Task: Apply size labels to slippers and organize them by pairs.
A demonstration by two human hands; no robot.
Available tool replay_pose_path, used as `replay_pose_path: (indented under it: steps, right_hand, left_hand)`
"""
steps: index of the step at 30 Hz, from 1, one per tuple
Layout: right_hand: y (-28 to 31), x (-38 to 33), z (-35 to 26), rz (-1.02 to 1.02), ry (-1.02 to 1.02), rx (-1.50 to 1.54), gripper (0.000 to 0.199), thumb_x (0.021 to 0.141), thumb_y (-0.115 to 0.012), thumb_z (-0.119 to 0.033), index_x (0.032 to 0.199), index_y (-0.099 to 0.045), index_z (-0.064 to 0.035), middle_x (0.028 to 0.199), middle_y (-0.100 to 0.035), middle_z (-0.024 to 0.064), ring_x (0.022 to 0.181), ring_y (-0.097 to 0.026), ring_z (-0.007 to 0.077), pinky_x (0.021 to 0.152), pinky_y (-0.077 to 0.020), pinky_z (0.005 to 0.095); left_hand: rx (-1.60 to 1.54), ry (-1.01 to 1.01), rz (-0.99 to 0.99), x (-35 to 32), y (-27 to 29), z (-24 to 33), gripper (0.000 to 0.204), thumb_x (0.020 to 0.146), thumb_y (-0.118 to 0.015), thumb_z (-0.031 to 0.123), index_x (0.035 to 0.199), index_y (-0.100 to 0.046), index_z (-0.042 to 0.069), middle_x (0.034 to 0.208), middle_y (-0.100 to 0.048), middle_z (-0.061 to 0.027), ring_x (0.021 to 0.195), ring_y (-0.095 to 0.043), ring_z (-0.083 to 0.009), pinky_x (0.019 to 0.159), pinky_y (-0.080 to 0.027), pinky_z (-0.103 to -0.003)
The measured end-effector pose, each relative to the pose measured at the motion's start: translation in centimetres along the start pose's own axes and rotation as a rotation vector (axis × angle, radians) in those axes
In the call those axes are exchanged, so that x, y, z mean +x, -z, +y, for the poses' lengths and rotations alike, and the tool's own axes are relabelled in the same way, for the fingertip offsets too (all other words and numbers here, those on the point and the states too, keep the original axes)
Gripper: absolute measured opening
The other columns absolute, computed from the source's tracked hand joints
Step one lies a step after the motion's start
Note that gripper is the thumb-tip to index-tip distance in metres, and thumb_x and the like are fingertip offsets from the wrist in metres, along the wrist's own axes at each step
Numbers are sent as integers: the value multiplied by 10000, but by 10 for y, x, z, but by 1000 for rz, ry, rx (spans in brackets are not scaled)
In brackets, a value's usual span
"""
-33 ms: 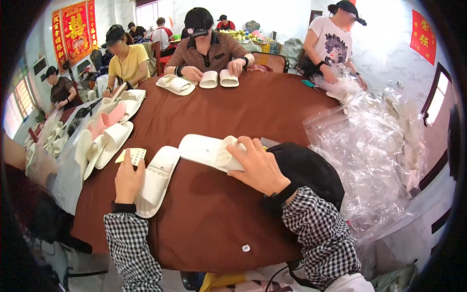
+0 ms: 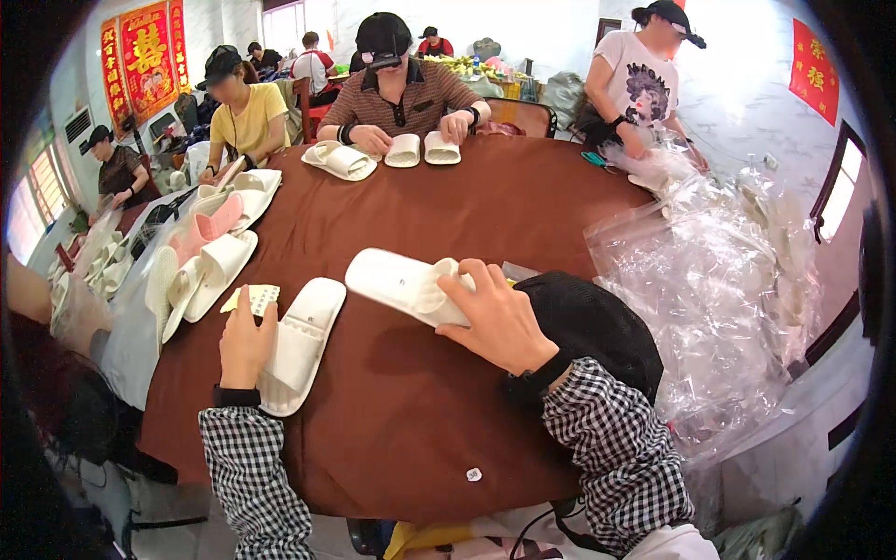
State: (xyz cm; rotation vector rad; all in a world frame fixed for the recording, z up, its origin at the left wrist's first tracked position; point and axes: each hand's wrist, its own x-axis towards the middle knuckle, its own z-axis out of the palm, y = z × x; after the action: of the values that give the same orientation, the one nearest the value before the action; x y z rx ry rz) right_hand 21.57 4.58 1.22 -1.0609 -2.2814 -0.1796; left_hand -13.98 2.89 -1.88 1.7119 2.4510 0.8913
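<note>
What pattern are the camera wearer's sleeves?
Left sleeve and right sleeve: black and white check, head view.

Held slipper (image 2: 392, 279): to my eye foam or plastic, smooth, softly matt.
Other slipper (image 2: 313, 308): the same smooth, matt look.
Label sheet (image 2: 265, 294) I grip: paper, plain and matt.
Tablecloth (image 2: 401, 439) before me: matt cloth, lightly creased.
Bags (image 2: 691, 299) to my right: clear plastic, very glossy, crinkled.
Cap (image 2: 597, 327): matt cloth, rough-looking.
My sleeves (image 2: 247, 467): woven cloth, matt, puckered.
</note>
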Motion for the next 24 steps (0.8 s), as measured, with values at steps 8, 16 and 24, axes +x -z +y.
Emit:
replay_pose_path:
  steps: [8, 16, 24]
  right_hand:
    - [-16, -3, -5, -59, 218, -59, 138, 828, -649, -95, 936, -624, -12, 1158, -583, 121, 860, -640, 252, 692, -560, 384]
    - [-19, 4, -14, -67, 127, 4, 174, 881, -667, -196, 854, -577, -49, 979, -590, 81, 824, -634, 273, 667, -540, 405]
    - [-1, 4, -29, -322, 63, 237, 178, 897, -672, -208, 921, -620, -40, 955, -608, 109, 855, -638, 327, 755, -519, 428]
  left_hand:
    - [-323, -174, -232, -9, -4, 18, 656, 967, -606, 373, 1397, -424, -89, 1197, -610, -348, 1148, -614, -417, 919, -493, -424]
    - [-424, -385, -185, -13, -22, 22, 621, 978, -604, 319, 1408, -406, -83, 1194, -613, -321, 1112, -615, -425, 930, -478, -433]
    - [-438, -409, -224, -15, -25, 30, 604, 974, -602, 300, 1408, -410, -73, 1204, -605, -324, 1117, -605, -438, 937, -475, -438]
